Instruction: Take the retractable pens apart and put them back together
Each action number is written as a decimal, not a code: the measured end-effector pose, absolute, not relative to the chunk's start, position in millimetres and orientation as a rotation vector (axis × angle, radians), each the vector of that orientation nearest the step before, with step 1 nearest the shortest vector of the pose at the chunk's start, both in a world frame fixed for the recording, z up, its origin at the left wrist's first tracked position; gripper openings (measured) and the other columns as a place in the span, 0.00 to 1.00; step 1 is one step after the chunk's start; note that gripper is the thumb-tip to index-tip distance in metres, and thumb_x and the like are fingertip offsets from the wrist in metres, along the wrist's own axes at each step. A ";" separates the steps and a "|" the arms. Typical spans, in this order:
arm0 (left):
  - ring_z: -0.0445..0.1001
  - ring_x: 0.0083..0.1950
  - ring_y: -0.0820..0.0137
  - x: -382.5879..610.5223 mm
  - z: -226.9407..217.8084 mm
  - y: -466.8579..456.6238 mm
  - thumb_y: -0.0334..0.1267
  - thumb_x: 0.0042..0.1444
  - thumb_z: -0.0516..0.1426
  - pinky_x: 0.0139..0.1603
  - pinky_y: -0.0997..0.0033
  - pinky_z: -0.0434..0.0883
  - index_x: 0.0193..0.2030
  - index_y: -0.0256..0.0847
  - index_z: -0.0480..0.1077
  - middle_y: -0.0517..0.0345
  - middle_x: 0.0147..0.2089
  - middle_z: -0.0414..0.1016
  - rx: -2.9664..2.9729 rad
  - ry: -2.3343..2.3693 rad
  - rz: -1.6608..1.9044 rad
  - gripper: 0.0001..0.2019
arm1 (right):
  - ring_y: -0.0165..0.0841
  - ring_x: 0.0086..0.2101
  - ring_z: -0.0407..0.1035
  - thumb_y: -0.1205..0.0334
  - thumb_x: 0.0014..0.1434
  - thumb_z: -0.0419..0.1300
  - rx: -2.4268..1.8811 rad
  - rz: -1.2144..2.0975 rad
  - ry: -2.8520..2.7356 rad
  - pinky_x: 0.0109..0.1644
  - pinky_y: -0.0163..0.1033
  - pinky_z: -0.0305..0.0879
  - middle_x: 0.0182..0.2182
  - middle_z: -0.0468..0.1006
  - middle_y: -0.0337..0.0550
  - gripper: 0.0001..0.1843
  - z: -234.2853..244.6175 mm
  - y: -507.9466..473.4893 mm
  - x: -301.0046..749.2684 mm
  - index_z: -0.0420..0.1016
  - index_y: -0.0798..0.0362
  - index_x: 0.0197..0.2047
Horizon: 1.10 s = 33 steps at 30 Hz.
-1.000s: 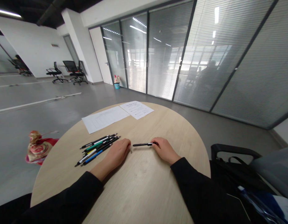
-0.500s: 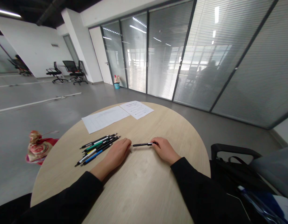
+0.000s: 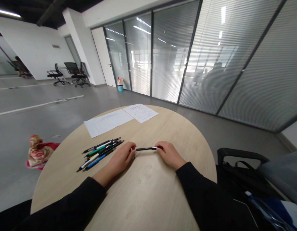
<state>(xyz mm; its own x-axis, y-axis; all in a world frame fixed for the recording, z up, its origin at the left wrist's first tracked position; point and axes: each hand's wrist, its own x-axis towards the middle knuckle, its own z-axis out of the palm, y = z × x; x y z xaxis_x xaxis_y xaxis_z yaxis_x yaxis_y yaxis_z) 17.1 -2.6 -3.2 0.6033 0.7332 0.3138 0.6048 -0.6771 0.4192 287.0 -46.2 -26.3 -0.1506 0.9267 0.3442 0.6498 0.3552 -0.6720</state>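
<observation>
My right hand [image 3: 169,154] grips a black pen [image 3: 147,148] by its right end, fingers and thumb pinched around it. The pen is held nearly level, low over the round wooden table [image 3: 148,189], its other end pointing left. My left hand [image 3: 124,157] rests at that left end with its fingers curled and thumb close to the index finger. Whatever sits between its fingertips is too small or hidden to make out. Just left of this hand lies a loose pile of several pens [image 3: 100,152], with black, green, white, yellow and blue parts.
Two printed paper sheets, one wide [image 3: 108,122] and one smaller [image 3: 141,113], lie at the table's far side. A black chair [image 3: 242,155] with bags stands at the right. A red and gold bag [image 3: 39,150] is on the floor at the left.
The left fingers have shifted slightly at the pen's left end, and the index fingertip looks a little more lifted. The right hand and the pen are nearly still.
</observation>
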 end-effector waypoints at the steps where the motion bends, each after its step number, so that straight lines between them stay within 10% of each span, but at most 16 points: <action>1: 0.72 0.40 0.63 17.1 -3.2 -2.9 0.40 0.68 0.49 0.42 0.62 0.70 0.46 0.41 0.65 0.53 0.41 0.73 2.541 1.111 0.703 0.08 | 0.35 0.38 0.71 0.74 0.62 0.59 -1.377 0.479 -1.880 0.46 0.39 0.63 0.37 0.80 0.43 0.09 -26.3 -46.1 287.2 0.78 0.53 0.39; 33: 0.71 0.41 0.63 18.3 2.8 -5.4 0.39 0.67 0.49 0.45 0.61 0.71 0.40 0.41 0.68 0.52 0.42 0.72 2.532 1.078 0.761 0.08 | 0.37 0.41 0.73 0.72 0.63 0.59 -1.412 0.470 -1.983 0.49 0.41 0.64 0.38 0.81 0.45 0.08 -27.3 -46.8 285.7 0.80 0.53 0.41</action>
<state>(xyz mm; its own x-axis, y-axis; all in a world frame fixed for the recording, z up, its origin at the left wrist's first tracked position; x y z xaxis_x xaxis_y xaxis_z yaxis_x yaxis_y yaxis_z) 18.3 -5.4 2.8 0.5817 0.7313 0.3561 0.5806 -0.6799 0.4479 285.7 -46.8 -27.3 -0.2086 0.9311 0.2991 0.6982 0.3559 -0.6212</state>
